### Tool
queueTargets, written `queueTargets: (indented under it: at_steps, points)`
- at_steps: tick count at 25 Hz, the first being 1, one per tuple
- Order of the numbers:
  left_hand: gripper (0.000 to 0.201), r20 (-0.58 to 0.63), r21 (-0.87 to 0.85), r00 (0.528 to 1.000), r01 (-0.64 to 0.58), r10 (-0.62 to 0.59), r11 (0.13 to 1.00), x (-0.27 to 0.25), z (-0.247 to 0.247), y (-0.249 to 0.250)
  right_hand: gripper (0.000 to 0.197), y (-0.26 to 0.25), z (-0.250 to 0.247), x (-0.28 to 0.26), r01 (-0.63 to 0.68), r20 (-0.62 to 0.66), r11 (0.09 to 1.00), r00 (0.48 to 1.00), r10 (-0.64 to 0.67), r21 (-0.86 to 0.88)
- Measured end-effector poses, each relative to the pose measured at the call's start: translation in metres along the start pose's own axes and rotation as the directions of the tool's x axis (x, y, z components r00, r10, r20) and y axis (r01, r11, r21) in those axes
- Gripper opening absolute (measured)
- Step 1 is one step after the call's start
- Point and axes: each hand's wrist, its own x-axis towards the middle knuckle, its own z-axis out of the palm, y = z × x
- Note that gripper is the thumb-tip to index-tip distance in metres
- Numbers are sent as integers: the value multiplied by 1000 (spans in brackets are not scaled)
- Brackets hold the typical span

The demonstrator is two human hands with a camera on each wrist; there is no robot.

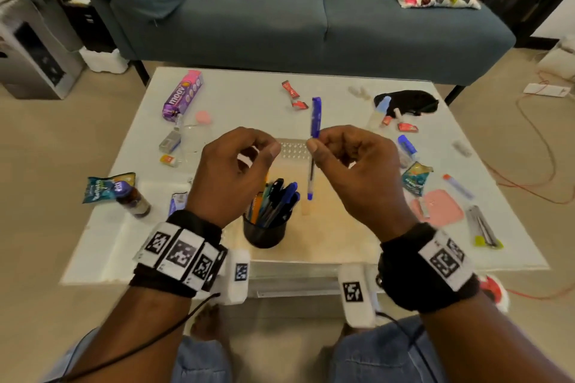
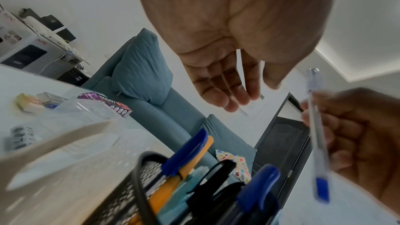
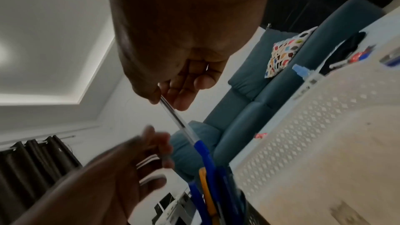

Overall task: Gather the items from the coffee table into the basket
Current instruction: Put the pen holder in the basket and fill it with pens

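My right hand (image 1: 314,146) pinches a blue-capped clear pen (image 1: 316,115) upright between thumb and forefinger, above the white perforated basket (image 1: 292,149) in the middle of the coffee table (image 1: 249,87). A black mesh cup (image 1: 264,232) full of pens appears to stand in the basket's near left part. My left hand (image 1: 261,149) hovers just left of the pen, fingers loosely curled and empty. The left wrist view shows that empty palm (image 2: 227,91) and the pen (image 2: 318,134). In the right wrist view my right hand's fingers (image 3: 179,102) pinch the pen (image 3: 184,126).
Loose items lie around the basket: a purple moov box (image 1: 183,96), snack packet (image 1: 109,186), small bottle (image 1: 133,200), red wrappers (image 1: 292,95), black cloth (image 1: 407,101), pink pouch (image 1: 438,208). A blue sofa (image 1: 280,9) stands behind; red cable (image 1: 535,149) trails on the floor right.
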Motion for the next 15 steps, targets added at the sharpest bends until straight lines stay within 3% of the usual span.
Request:
queueTargets:
  at_steps: [5,15]
  points:
    - [23,26,-111,999,39,-37,993,1,1,12,12,13,31,-10,12,95,1000,995,-14,28]
    - [17,49,-60,998,28,-26,998,3,-4,12,15,21,35,-10,-54,103,995,994,45,81]
